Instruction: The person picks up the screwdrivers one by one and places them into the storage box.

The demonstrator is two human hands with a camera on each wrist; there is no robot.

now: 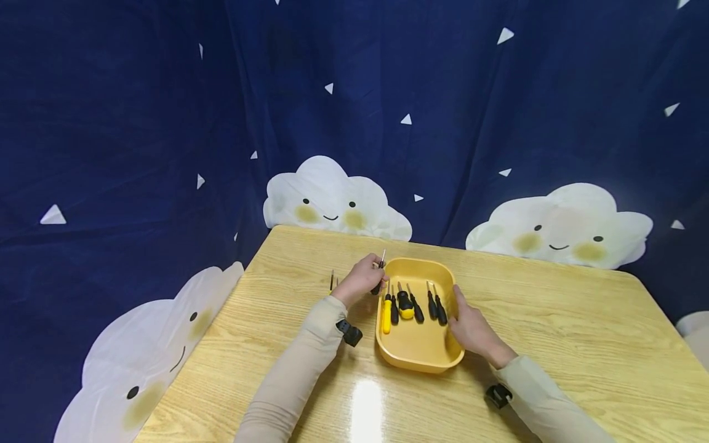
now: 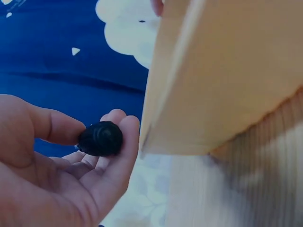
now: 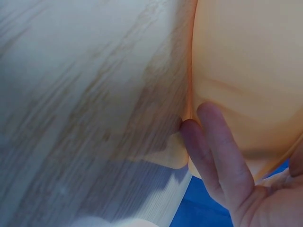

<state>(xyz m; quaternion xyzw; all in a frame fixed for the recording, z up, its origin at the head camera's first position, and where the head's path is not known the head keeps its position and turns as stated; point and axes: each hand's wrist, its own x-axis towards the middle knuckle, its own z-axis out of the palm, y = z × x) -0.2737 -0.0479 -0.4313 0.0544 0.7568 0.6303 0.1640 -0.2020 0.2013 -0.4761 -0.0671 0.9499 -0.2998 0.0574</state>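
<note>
My left hand (image 1: 360,280) pinches a black-handled screwdriver (image 2: 100,138) between thumb and fingers, at the left rim of a yellow tray (image 1: 421,363). Its shaft points up and away in the head view; the left wrist view shows the handle end. My right hand (image 1: 473,329) holds the tray's right side, fingers (image 3: 225,149) along the outer wall and thumb near the rim. Inside the tray lie a yellow-handled screwdriver (image 1: 386,317), a stubby black-and-yellow screwdriver (image 1: 406,307) and several black-handled screwdrivers (image 1: 440,312), side by side.
Left of the tray, thin metal shafts (image 1: 332,281) with a bit of yellow show behind my left hand, which hides the rest. The wooden table (image 1: 554,320) extends to both sides. A dark blue curtain (image 1: 388,123) with cloud prints hangs behind it.
</note>
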